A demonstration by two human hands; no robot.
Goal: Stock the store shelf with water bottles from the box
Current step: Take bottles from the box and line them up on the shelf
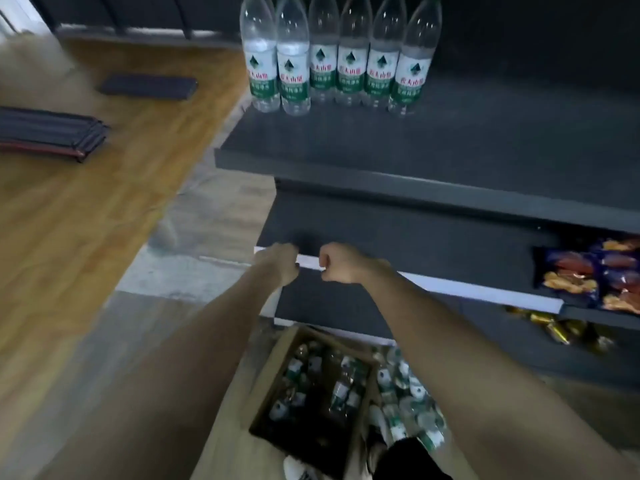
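Several clear water bottles (341, 60) with green and white labels stand in a row at the back left of the dark upper shelf (450, 150). Below, on the floor, an open cardboard box (277, 386) holds more bottles, and a shrink-wrapped pack of bottles (408, 400) lies to its right. My left hand (282, 261) and my right hand (337, 263) are stretched out side by side over the front edge of the middle shelf (415, 237). Both are curled into fists with nothing in them. They hang well above the box.
Snack bags (599, 275) lie at the right end of the middle shelf, with gold-wrapped sweets (554, 329) on the shelf below. On the wooden floor to the left lie a flat dark panel (149, 86) and a stack of dark panels (52, 133).
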